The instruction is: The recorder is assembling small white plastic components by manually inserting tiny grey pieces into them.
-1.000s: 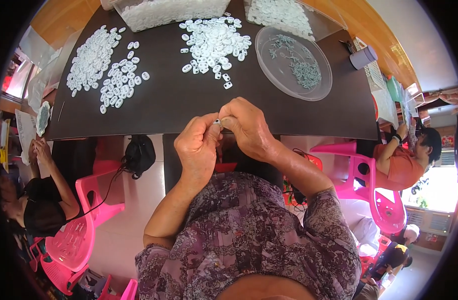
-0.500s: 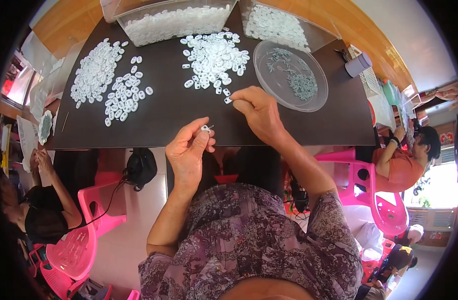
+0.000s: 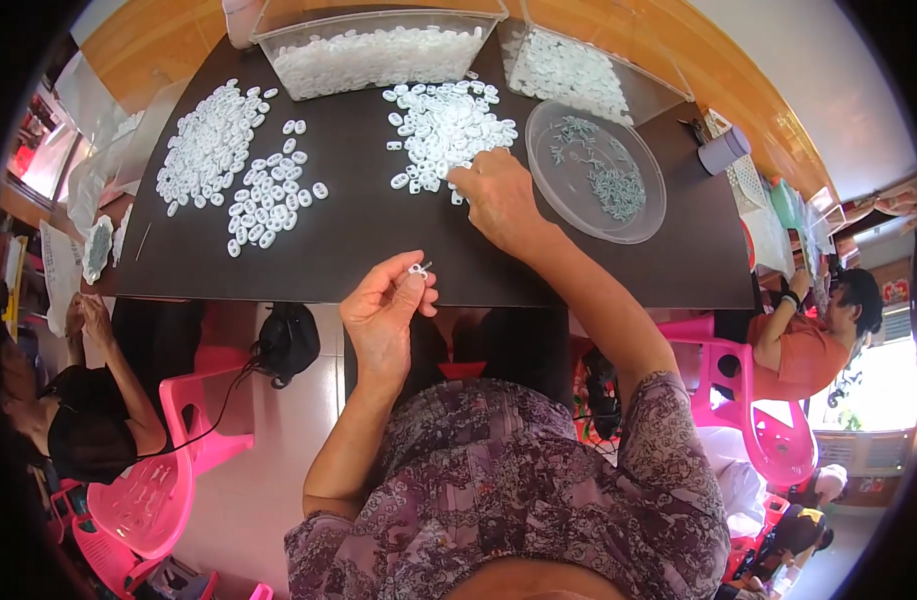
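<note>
My left hand (image 3: 379,318) is held near the table's front edge. Its thumb and fingers pinch a small white oval piece with holes (image 3: 417,271), and a thin grey screw-like pin (image 3: 428,265) sticks out at its side. My right hand (image 3: 501,200) is at the near right edge of the middle pile of white oval pieces (image 3: 441,125). Its fingers are bent and drawn together at the pieces; what lies between the fingertips is hidden. To its right, a round clear plastic lid (image 3: 576,222) holds many small grey screws (image 3: 617,192).
Two more groups of white pieces, a dense pile (image 3: 211,140) and a looser one (image 3: 269,205), lie on the left. Clear bins (image 3: 379,22) of white pieces line the back. A grey cup (image 3: 724,150) stands at right. People sit on both sides by pink chairs (image 3: 144,495).
My right hand has moved farther in, from loose pieces to the pile's edge. My left hand keeps its pinch on the white piece. The whole view has shifted slightly.
</note>
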Action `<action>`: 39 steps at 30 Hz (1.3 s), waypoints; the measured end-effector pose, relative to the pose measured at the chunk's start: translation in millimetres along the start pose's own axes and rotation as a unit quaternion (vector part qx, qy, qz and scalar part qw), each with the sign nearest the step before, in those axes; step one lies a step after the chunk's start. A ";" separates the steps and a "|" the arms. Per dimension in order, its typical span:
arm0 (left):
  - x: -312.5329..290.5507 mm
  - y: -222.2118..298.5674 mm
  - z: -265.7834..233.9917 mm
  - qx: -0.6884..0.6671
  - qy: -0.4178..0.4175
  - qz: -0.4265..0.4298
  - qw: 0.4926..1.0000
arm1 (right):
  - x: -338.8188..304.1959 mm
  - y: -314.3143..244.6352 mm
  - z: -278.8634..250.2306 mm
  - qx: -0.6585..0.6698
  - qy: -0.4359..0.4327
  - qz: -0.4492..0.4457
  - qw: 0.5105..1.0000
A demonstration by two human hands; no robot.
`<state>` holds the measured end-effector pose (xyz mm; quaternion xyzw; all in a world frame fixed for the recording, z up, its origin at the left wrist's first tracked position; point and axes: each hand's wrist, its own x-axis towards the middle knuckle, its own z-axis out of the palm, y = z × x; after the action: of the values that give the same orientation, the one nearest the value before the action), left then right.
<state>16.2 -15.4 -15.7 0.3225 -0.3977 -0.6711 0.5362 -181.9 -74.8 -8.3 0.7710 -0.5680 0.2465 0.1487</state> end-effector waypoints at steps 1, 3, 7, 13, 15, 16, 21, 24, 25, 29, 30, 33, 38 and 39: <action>0.2 -0.4 -0.5 0.005 0.000 0.001 1.000 | 1.0 -0.5 -0.8 0.002 -0.005 -0.002 1.000; 0.9 0.2 -0.6 0.003 0.001 -0.003 1.000 | 2.3 1.2 -0.6 0.002 -0.007 -0.007 1.000; 1.5 -0.7 -0.9 0.014 0.006 -0.004 1.000 | 5.2 0.0 -3.3 -0.001 0.001 -0.033 0.999; 2.3 3.0 1.6 0.013 0.008 -0.005 1.000 | -4.8 -4.8 -9.0 0.069 0.063 -0.060 0.994; 2.5 2.3 0.4 0.008 0.008 0.000 1.000 | -9.4 -14.9 -13.4 0.071 0.050 -0.068 0.994; 2.4 2.0 -0.3 0.002 0.007 0.007 1.000 | -11.1 -20.0 -15.2 0.073 0.038 -0.076 0.994; 0.9 0.5 0.7 0.003 0.008 -0.001 1.000 | -18.5 -31.1 -17.5 0.067 -0.015 -0.085 0.994; 1.0 1.0 0.4 0.004 0.006 -0.001 1.000 | -18.8 -32.8 -21.0 0.117 0.002 -0.045 0.992; 0.9 1.3 0.4 0.006 0.004 0.006 1.000 | -19.5 -31.6 -20.1 0.128 -0.005 -0.037 0.991; 0.8 2.9 3.2 0.000 0.009 -0.002 1.000 | -21.8 -34.1 -22.3 0.184 0.002 -0.005 0.983; 0.6 2.2 3.6 0.000 0.006 0.002 1.000 | -21.8 -35.6 -24.9 0.184 0.001 -0.005 0.983; -0.2 3.2 6.0 0.002 0.005 0.000 1.000 | -22.1 -40.8 -38.1 0.232 -0.048 0.068 0.969; -0.4 4.0 11.6 0.006 0.002 -0.003 1.000 | -35.2 -39.9 -42.1 0.524 -0.091 0.285 0.798; -0.9 4.8 12.2 0.003 -0.005 -0.011 1.000 | -36.6 -40.8 -42.9 0.524 -0.090 0.286 0.797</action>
<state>8.2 -12.7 -5.7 0.3247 -0.3993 -0.6772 0.5258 -160.8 -10.8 9.5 0.5523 -0.5576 0.4672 -0.4072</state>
